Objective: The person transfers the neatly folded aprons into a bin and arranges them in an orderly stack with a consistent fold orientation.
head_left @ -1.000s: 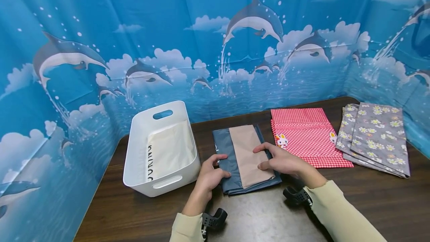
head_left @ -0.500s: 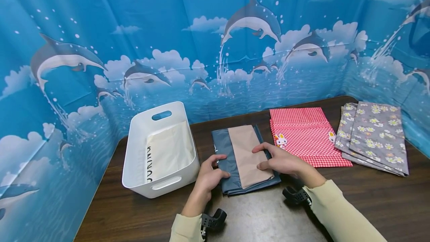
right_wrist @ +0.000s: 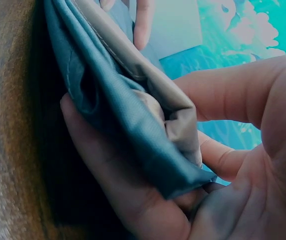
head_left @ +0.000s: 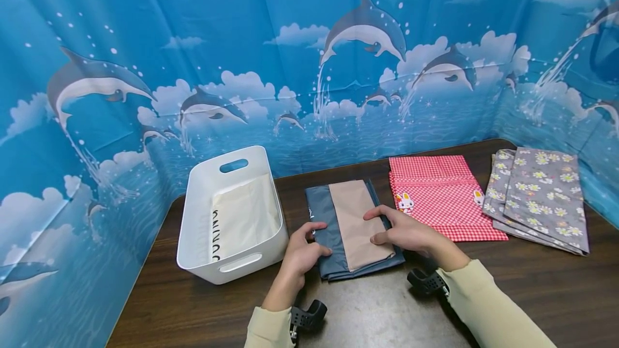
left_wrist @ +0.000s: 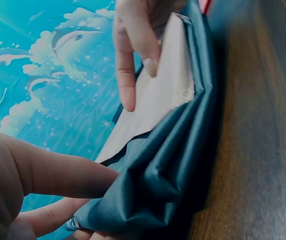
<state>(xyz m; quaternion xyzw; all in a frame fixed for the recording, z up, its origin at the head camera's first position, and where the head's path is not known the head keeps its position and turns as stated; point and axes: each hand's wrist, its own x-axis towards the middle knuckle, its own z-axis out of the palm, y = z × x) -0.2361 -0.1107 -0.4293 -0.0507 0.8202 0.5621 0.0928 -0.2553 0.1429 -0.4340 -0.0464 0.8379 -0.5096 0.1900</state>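
Observation:
A folded dark blue cloth (head_left: 330,238) with a beige panel (head_left: 357,219) lies on the table in the head view. My left hand (head_left: 301,252) grips its left edge; in the left wrist view that hand (left_wrist: 43,170) has its thumb on the blue fabric (left_wrist: 162,165) and fingers under the edge. At the right side my right hand (head_left: 411,232) holds the bundle, thumb and index fingertip on the beige part. The right wrist view shows this hand (right_wrist: 277,125) with its thumb over the layered edge (right_wrist: 128,115) and fingers beneath, partly hidden.
Left of the bundle stands a white basket (head_left: 193,230) with a cream cloth (head_left: 246,216) inside. To the right lie a red checked cloth (head_left: 437,192) and grey floral cloths (head_left: 546,192). A dolphin-print curtain (head_left: 290,42) hangs behind the table (head_left: 203,305).

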